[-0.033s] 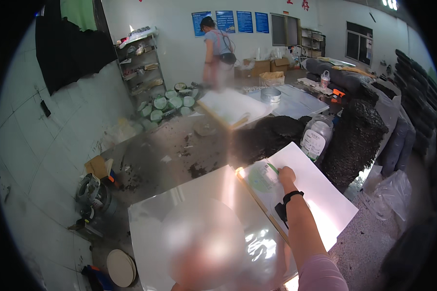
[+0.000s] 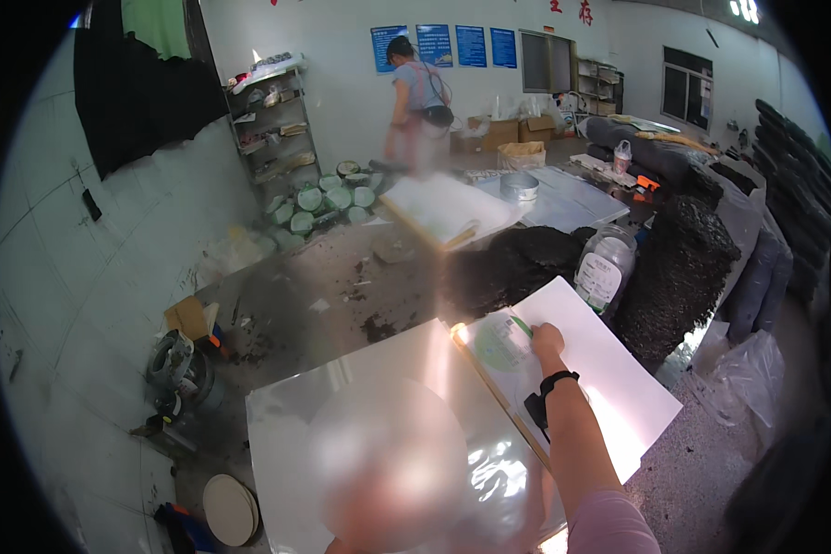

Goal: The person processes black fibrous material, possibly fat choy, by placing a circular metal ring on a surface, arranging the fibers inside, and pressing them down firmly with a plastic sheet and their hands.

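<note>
My right hand [image 2: 547, 342] has its fingers closed at the right edge of a pale printed sheet [image 2: 500, 343] with a round green design. This sheet lies on a stack of large white paper [image 2: 600, 388] with a brown strip along its left side. A black band circles my right wrist, and a dark flat object [image 2: 536, 408] lies beside it. At the lower edge, only a sliver of my left hand [image 2: 340, 547] shows, over a glossy clear sheet [image 2: 291, 434]; its fingers are lost in a hazy blur.
A clear plastic jar [image 2: 606, 268] stands behind the paper, beside black shaggy material [image 2: 679, 268]. Farther off are another paper stack [image 2: 452, 205], a round metal tin [image 2: 519, 187] and several green-white bundles [image 2: 309, 198]. Another person [image 2: 417, 102] stands at the back. Round pale discs [image 2: 229, 510] lie lower left.
The view has shifted slightly, so the scene sits a little lower and farther right. My right hand stays at the same edge of the printed sheet.
</note>
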A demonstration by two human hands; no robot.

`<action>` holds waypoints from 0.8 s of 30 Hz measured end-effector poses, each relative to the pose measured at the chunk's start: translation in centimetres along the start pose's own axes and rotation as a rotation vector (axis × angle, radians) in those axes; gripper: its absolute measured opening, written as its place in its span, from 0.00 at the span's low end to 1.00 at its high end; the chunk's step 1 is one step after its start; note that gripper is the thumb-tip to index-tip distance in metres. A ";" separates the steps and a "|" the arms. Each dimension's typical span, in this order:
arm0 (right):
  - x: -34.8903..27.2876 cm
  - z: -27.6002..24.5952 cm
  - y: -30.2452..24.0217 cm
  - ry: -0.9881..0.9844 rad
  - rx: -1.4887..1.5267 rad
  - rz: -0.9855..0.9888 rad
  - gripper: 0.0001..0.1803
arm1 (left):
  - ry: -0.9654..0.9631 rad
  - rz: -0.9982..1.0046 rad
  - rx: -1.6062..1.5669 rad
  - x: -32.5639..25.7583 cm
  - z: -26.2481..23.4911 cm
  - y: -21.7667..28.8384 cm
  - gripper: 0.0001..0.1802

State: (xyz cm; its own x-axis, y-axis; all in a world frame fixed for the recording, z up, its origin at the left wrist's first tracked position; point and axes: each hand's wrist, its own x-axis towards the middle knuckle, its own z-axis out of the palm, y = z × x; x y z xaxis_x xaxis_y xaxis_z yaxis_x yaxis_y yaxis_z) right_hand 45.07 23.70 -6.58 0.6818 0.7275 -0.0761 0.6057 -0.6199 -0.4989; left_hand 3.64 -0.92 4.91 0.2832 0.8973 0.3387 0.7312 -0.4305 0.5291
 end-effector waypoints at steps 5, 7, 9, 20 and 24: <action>-1.8 0.0 1.0 0.200 0.044 -0.080 0.17 | -0.011 0.008 0.009 0.2 -0.4 1.2 0.19; -2.4 0.5 0.6 0.356 0.108 -0.171 0.14 | 0.001 0.001 0.008 -0.6 -0.3 0.2 0.20; -1.9 0.6 1.3 0.430 0.087 -0.263 0.11 | -0.067 0.050 0.015 -2.1 1.7 -3.0 0.26; -27.1 -11.5 -9.3 -0.098 0.666 -0.814 0.07 | -0.021 -0.003 0.130 -3.4 2.1 -4.9 0.22; -31.0 -12.2 -10.2 -0.298 0.942 -0.584 0.10 | -0.020 -0.016 0.110 -3.8 2.6 -5.2 0.21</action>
State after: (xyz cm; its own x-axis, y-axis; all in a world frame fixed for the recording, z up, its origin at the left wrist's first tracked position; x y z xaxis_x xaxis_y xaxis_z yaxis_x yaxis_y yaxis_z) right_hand 22.78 3.90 11.44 0.1975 0.9502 0.2411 0.1645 0.2103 -0.9637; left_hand 0.45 -1.83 -1.15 0.2829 0.9061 0.3146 0.7990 -0.4041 0.4452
